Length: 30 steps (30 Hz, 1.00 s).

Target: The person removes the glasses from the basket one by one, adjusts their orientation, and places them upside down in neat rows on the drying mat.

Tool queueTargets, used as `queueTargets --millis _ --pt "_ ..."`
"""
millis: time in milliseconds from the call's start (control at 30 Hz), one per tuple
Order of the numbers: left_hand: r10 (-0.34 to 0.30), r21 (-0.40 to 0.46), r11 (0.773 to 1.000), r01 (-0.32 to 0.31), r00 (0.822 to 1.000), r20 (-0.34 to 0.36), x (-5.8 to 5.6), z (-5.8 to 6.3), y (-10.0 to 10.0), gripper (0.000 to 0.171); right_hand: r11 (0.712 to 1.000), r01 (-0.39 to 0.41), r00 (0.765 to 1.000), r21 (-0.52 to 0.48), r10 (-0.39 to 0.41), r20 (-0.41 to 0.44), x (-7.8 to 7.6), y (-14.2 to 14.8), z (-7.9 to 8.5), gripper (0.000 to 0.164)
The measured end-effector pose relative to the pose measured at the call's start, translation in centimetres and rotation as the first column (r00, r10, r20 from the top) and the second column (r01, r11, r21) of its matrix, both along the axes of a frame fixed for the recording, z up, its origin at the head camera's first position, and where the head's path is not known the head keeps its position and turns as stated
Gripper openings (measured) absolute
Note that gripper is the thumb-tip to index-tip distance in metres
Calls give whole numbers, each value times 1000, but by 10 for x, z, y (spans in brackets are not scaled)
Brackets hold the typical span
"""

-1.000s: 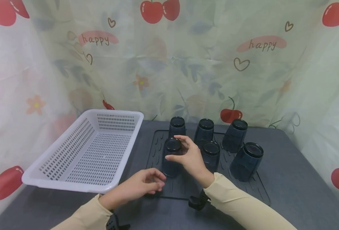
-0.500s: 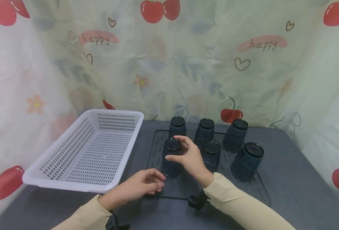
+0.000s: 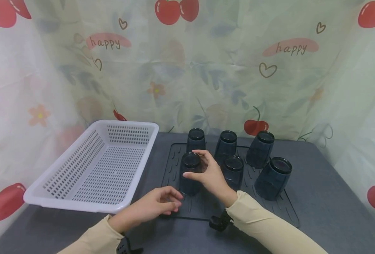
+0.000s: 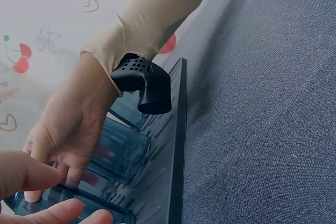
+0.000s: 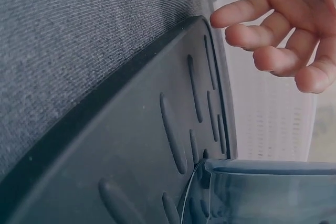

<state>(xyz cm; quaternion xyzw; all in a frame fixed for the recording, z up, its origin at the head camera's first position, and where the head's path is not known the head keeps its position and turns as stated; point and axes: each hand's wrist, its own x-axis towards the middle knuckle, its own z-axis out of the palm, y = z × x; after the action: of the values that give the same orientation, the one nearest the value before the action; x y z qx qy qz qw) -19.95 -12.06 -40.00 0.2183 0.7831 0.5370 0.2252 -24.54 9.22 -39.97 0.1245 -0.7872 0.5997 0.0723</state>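
My right hand (image 3: 211,174) grips a dark blue drinking glass (image 3: 187,185), thumb on its near side and fingers round its far right. The glass stands upside down at the front left of a dark ridged drying mat (image 3: 200,210); in the right wrist view its rim end (image 5: 273,198) meets the mat. Left of the glass, my left hand (image 3: 154,204) hovers over the mat's edge, fingers relaxed and holding nothing. Its fingertips (image 5: 278,59) hang loosely apart in the right wrist view. In the left wrist view the right hand (image 4: 68,124) reaches down to the glass.
Several more upturned glasses share the mat: one (image 3: 234,176) beside the right hand, another (image 3: 273,180) at front right, others (image 3: 227,146) in a back row. A white slotted basket (image 3: 79,207) stands left on the grey cloth (image 3: 174,240). A printed curtain (image 3: 190,88) hangs behind.
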Motion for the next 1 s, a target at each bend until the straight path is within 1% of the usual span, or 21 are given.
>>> queueTargets --millis 300,767,1000 --pt "-7 -1 1000 7 1000 7 1 1 0 34 1000 -18 1000 0 18 25 -3 0 -1 75" --pt "-17 -4 1000 17 1000 7 1 1 1 34 1000 -27 999 13 27 20 -4 0 -1 75" --pt "-24 12 1000 24 1000 8 2 1 0 34 1000 -26 999 6 25 33 -4 1 2 74"
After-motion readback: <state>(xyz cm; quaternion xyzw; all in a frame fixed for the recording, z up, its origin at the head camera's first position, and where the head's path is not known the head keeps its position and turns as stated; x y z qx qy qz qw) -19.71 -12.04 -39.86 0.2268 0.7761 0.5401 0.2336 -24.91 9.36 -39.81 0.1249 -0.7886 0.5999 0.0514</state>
